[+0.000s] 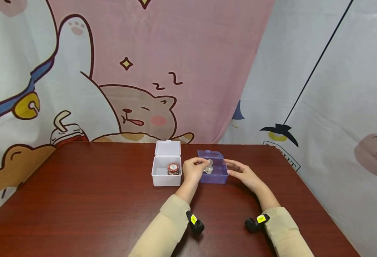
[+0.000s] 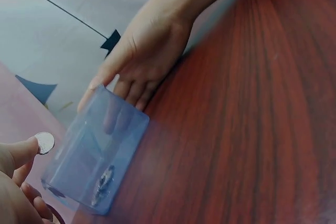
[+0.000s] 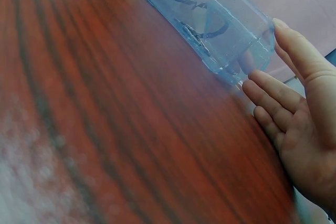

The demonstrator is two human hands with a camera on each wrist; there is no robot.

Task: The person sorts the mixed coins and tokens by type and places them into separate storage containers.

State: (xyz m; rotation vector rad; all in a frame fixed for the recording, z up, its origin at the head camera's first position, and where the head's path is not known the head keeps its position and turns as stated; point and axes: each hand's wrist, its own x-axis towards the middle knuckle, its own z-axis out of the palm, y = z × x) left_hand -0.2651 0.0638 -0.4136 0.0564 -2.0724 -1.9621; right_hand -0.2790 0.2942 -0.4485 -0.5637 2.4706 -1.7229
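A translucent blue plastic box (image 1: 214, 178) stands with its lid raised, and several silver coins (image 1: 208, 170) lie in its left part. My left hand (image 1: 193, 170) is over the box's left side, pinching one silver coin (image 2: 45, 142) between thumb and finger. At the box's right end is my right hand (image 1: 244, 176), its fingers (image 3: 275, 92) extended along the wall and its thumb by the rim. Just left of the left hand, a white box (image 1: 166, 181) with its lid up holds a stack of red-and-white poker chips (image 1: 173, 169).
Both boxes stand on a dark red wood-grain table (image 1: 104, 200), toward its back edge. Behind it hangs a cartoon-printed cloth (image 1: 188, 53). Black cameras are strapped on both sleeves (image 1: 172, 217).
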